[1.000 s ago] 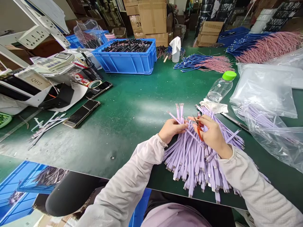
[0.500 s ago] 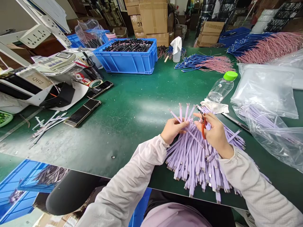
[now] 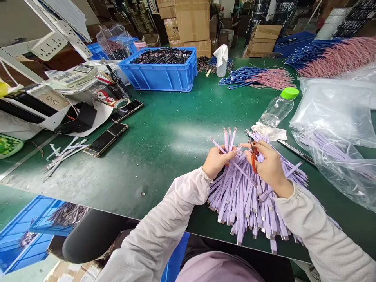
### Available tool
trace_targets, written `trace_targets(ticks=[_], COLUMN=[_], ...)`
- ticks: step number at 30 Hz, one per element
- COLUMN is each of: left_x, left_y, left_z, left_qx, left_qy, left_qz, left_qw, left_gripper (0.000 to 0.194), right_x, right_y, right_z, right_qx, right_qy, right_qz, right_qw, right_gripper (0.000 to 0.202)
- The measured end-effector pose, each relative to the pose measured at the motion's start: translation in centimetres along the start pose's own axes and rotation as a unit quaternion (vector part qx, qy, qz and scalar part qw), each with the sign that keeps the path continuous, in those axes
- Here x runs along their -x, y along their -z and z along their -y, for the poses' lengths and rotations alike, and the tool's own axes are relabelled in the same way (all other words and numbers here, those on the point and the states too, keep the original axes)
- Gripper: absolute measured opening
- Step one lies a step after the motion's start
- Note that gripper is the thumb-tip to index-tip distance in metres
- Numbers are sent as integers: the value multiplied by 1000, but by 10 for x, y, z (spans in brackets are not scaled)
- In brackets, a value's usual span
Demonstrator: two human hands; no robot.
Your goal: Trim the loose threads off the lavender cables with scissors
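Observation:
My left hand is closed on several flat lilac cables, whose stripped wire ends fan out above the fingers. In my right hand is a small pair of cutters with orange handles, its jaws pointing up and to the left, just right of the held cables. Under both hands spreads a large pile of lilac USB cables, with their metal plugs toward the table's front edge and the bare wire ends toward the back. The fingers of the left hand partly hide the cables they grip.
Behind the pile a clear bottle with a green cap leans beside a white cloth. Plastic bags lie to the right. Two phones rest at left on the green table. A blue bin stands at the back.
The cable ends above my left hand stand closer together, and fewer show there. The whole view has shifted slightly; both hands keep nearly the same places over the pile.

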State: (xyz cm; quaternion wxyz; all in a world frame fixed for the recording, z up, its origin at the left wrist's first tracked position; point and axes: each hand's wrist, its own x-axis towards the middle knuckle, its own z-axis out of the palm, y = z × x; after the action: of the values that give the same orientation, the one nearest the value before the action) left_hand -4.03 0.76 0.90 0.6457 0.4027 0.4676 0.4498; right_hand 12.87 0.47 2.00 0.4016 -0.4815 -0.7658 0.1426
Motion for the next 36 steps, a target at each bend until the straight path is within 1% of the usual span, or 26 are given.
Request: trace_targets(ticks=[3, 6, 10, 12, 14, 17, 20, 25, 30, 36], left_x=[0, 0, -2, -4, -4, -4, -3, -2, -4, -3], left_y=[0, 1, 2, 3, 4, 4, 3, 3, 4, 2], left_z=[0, 0, 2, 3, 4, 2, 0, 0, 2, 1], left_qx=[15, 30, 39, 38, 35, 28, 18, 2, 18, 21], left_qy=[11, 18, 23, 20, 7, -20, -31, -40, -32, -34], left_qz=[-1, 1, 1, 2, 1, -2, -6, -8, -14, -8], left_qw=[1000, 999, 999, 999, 999, 999, 999, 999, 999, 999], left_gripper=[27, 27, 30, 32, 32, 32, 32, 31, 33, 35], right_x=[0, 0, 1, 1, 1, 1, 0, 1, 2, 2], right_y=[1, 2, 2, 3, 6, 12, 16, 17, 18, 17], right_z=[-2, -4, -9, -11, -13, -14, -14, -14, -15, -18], right_qx=[3, 22, 61, 97, 172, 301, 356, 371, 372, 391], right_qy=[-5, 0, 36, 56, 73, 82, 87, 106, 115, 132], right_qz=[-2, 10, 19, 22, 33, 48, 48, 45, 18, 42], right_qw=[1000, 1000, 997, 993, 982, 949, 929, 922, 921, 910], right_gripper=[18, 19, 25, 30, 30, 24, 23, 22, 23, 19])
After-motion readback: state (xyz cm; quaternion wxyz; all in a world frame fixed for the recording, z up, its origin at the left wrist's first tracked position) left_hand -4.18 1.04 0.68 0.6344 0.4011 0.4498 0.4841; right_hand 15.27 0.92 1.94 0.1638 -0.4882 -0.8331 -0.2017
